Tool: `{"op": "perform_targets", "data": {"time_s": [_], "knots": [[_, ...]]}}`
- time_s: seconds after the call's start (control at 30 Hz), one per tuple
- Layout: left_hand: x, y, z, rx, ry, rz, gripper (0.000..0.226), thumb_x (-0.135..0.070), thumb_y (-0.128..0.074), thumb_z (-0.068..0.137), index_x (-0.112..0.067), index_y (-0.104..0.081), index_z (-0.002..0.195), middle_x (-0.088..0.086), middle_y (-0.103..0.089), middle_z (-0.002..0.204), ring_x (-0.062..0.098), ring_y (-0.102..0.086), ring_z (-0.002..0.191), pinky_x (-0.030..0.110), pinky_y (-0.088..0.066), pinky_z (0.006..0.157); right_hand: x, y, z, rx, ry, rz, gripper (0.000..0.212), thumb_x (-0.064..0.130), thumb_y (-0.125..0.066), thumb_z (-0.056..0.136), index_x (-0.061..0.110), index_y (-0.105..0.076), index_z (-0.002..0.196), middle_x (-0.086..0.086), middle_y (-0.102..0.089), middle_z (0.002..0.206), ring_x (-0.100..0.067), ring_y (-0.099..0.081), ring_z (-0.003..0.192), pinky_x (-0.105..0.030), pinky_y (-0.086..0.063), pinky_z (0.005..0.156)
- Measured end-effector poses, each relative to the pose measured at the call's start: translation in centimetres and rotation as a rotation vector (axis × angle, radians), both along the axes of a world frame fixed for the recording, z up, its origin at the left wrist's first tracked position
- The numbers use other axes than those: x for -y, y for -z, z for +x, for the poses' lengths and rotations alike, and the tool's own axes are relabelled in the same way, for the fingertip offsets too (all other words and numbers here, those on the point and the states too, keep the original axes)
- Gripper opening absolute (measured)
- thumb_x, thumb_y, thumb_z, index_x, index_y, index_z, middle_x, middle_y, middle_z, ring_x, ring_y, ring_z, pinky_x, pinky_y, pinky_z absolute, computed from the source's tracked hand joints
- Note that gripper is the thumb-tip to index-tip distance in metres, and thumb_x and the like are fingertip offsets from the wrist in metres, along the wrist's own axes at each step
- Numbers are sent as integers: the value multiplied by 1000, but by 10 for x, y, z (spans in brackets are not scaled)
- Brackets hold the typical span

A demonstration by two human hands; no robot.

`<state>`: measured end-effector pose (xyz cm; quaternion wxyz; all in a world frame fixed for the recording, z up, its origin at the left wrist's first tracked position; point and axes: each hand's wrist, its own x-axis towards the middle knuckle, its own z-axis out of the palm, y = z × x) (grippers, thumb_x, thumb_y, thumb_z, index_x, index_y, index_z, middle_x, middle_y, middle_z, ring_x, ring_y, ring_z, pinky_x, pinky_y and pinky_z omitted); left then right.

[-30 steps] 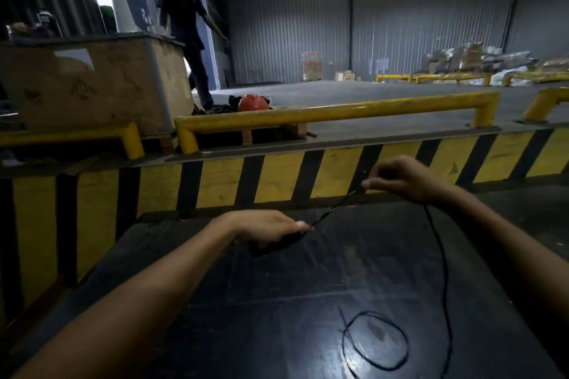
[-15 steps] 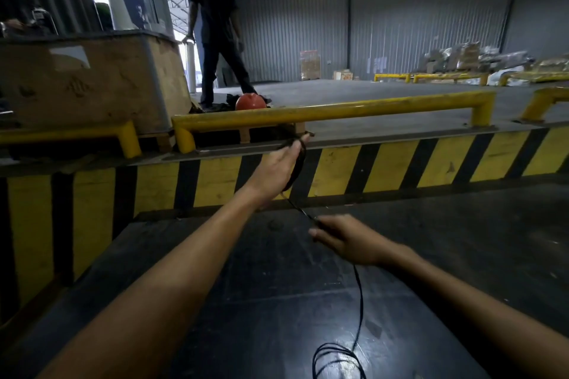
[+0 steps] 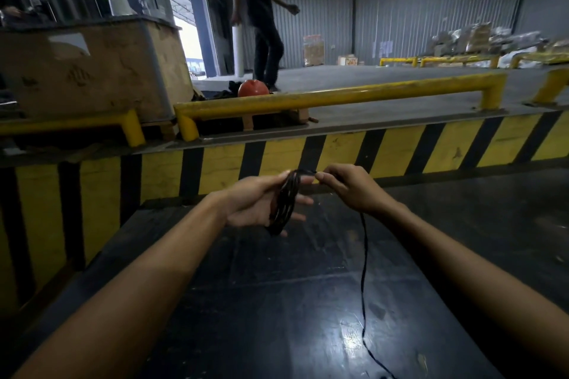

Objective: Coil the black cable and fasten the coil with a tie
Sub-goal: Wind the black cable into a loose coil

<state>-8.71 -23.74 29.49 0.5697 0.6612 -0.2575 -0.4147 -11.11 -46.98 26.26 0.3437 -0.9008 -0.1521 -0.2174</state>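
Observation:
My left hand (image 3: 258,203) is held palm up above the dark table, with a bundle of black cable loops (image 3: 284,203) wound around its fingers. My right hand (image 3: 349,188) pinches the black cable right beside the top of that coil. From under my right hand the loose black cable (image 3: 364,271) hangs down and trails across the table (image 3: 277,317) toward its near edge. No tie is visible.
Beyond the table runs a yellow and black striped barrier (image 3: 308,157) with a yellow rail (image 3: 338,95) above it. A wooden crate (image 3: 86,71) stands at the back left, an orange helmet (image 3: 253,88) lies behind the rail, and a person (image 3: 261,9) walks there.
My left hand came down from the barrier toward the table's middle with more loops on it. My right hand rose up to the coil, and the loose cable on the table grew shorter.

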Motion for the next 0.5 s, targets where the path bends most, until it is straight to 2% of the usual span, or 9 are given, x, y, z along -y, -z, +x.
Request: {"op": "perform_targets", "data": {"time_s": [0.03, 0.1, 0.23, 0.3, 0.37, 0.43, 0.5], "knots": [[0, 1, 0, -38, -26, -75, 42, -50, -29, 93, -41, -61, 120, 7, -59, 133, 30, -57, 119, 60, -41, 95, -2, 5, 0, -23, -12, 10, 26, 34, -48, 95, 18, -65, 83, -6, -67, 77, -18, -62, 72, -34, -46, 59], [3, 6, -2, -120, -44, -223, 43, -49, -30, 94, -38, -60, 123, 9, -60, 131, 34, -57, 118, 64, -40, 96, -3, 15, 1, -65, -36, 44, 27, 32, -45, 97, 19, -65, 85, -4, -67, 77, -17, -61, 71, -37, -46, 61], [18, 14, -10, -216, -56, -556, 44, -49, -31, 95, -35, -54, 129, 14, -62, 127, 36, -59, 115, 62, -47, 89, -11, 40, -3, -196, -93, 90, 27, 32, -40, 98, 17, -62, 94, 7, -57, 72, -6, -52, 61, -28, -42, 58], [30, 14, -12, -193, -226, -696, 42, -49, -31, 95, -36, -55, 127, 12, -61, 126, 35, -60, 113, 59, -51, 84, -20, 56, -8, -351, -166, 125, 26, 34, -42, 97, 19, -61, 88, 7, -54, 70, -3, -51, 57, -25, -43, 56], [38, 14, -10, -107, -473, -800, 39, -47, -30, 97, -39, -51, 128, 9, -50, 136, 32, -57, 116, 55, -48, 86, -28, 70, -16, -513, -249, 112, 28, 37, -43, 96, 22, -58, 78, 5, -50, 66, -3, -49, 51, -23, -42, 50], [39, 18, -5, 7, -657, -788, 40, -46, -28, 98, -39, -45, 133, 8, -36, 148, 30, -48, 123, 52, -39, 94, -29, 74, -24, -613, -302, 116, 29, 39, -44, 95, 24, -55, 74, 4, -47, 64, -6, -46, 49, -22, -41, 47], [35, 26, -1, 167, -748, -600, 42, -43, -27, 99, -35, -39, 139, 7, -29, 153, 30, -36, 133, 52, -31, 102, -22, 66, -32, -675, -320, 134, 27, 39, -46, 95, 23, -56, 75, 4, -45, 64, -7, -43, 51, -25, -39, 50]]}}
